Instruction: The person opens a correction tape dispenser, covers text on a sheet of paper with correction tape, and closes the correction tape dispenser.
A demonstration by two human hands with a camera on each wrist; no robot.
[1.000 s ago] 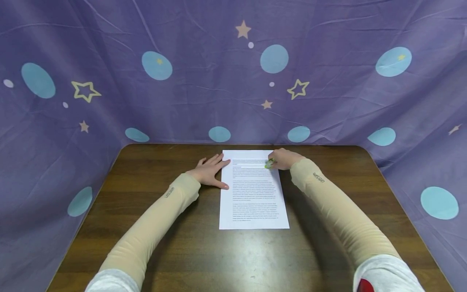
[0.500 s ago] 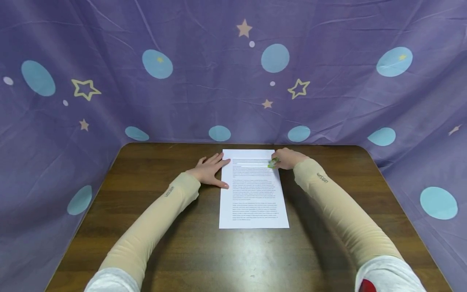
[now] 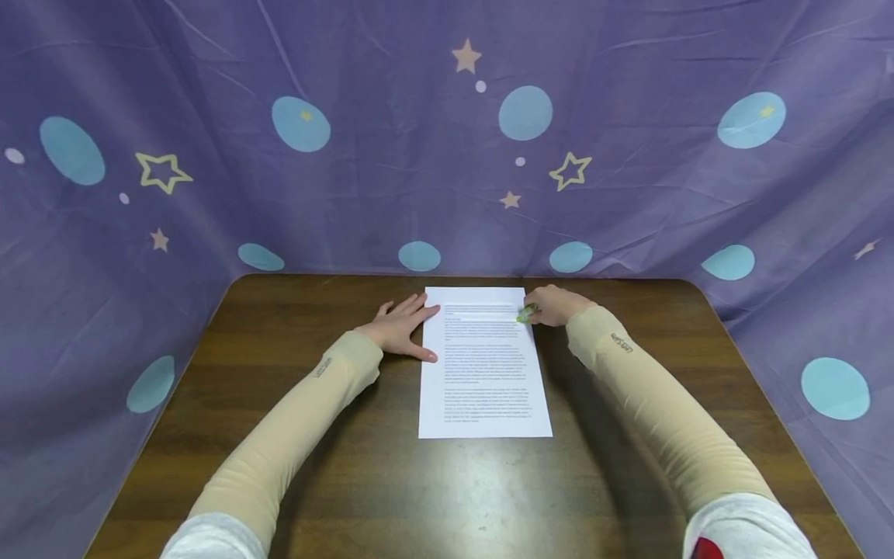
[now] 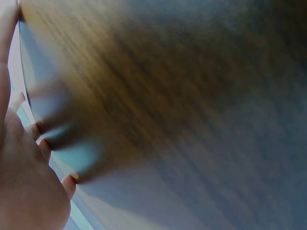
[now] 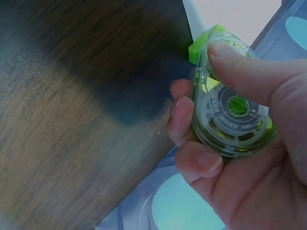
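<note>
A sheet of printed paper [image 3: 482, 373] lies flat on the wooden table. My left hand [image 3: 401, 329] rests with spread fingers on the sheet's left edge, thumb and fingertips on the paper. In the left wrist view its fingers [image 4: 29, 158] reach to the table and paper edge. My right hand [image 3: 555, 304] grips a correction tape dispenser [image 5: 235, 112], clear with green parts, its thumb on top and fingers curled round the side. In the head view the green dispenser [image 3: 527, 313] sits at the sheet's upper right edge. A blank white strip crosses the upper printed lines.
The brown wooden table [image 3: 335, 481] extends around the sheet on all sides. A purple curtain [image 3: 391, 194] with stars and blue dots hangs behind the table and along both sides.
My right hand has slid a little to the right with the correction tape dispenser, from over the text to the sheet's right edge. My left hand has stayed in place.
</note>
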